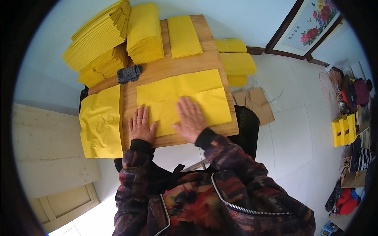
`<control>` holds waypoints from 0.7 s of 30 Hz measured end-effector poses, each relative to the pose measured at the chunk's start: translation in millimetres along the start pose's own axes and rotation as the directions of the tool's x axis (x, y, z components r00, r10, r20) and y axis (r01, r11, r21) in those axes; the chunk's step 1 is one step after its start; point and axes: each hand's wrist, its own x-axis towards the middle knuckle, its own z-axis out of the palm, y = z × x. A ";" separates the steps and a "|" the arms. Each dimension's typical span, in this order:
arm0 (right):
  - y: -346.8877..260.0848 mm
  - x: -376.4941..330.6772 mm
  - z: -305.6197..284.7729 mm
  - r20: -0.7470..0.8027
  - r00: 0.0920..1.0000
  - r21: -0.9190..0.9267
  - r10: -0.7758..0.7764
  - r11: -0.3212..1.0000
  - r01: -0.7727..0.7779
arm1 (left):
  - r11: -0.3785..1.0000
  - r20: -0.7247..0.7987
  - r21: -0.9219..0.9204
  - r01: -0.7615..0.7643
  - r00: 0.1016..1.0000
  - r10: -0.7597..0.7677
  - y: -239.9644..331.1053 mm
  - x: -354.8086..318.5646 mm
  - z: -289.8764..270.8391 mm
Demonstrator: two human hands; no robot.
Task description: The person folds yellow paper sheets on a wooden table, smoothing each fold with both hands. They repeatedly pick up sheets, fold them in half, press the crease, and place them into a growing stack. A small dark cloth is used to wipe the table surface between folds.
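A yellow paper sheet (165, 92) lies in front of me on the wooden table (177, 142), with a fold or overlapping edge running along its length. My right hand (190, 120) rests flat on the middle of its near half, fingers extended. At the sheet's near left corner is my left hand (141, 125), fingers stretched out, partly on the paper and partly on bare wood. To the left, a crinkled yellow sheet (101, 122) hangs a little over the table's edge. Neither hand grips anything.
Tall stacks of folded yellow paper (145, 33) fill the back left. A flat yellow piece (184, 36) lies at the back, and a dark knitted item (129, 74) nearer. Yellow bundles (238, 63) and brown paper (254, 106) lie right of the table. A wooden board (51, 149) stands left.
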 end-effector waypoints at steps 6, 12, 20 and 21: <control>75.2 -34.9 -40.8 -0.079 0.976 -0.092 0.202 0.974 -0.209 | 1.000 0.004 -0.012 0.008 1.000 -0.008 -0.6 0.0 1.1; 92.1 -54.1 -71.6 -0.135 0.907 -0.104 0.400 0.904 -0.414 | 0.998 0.036 -0.036 0.055 0.998 -0.054 1.6 -0.6 -0.4; 13.9 -85.6 -58.3 -0.191 0.970 0.210 -0.151 0.959 0.191 | 0.986 0.025 -0.027 0.166 0.986 -0.165 37.2 -38.0 -25.0; 10.3 -82.1 -57.1 -0.149 0.981 0.177 -0.123 0.973 0.149 | 0.988 0.021 -0.028 0.151 0.988 -0.151 40.3 -42.3 -30.5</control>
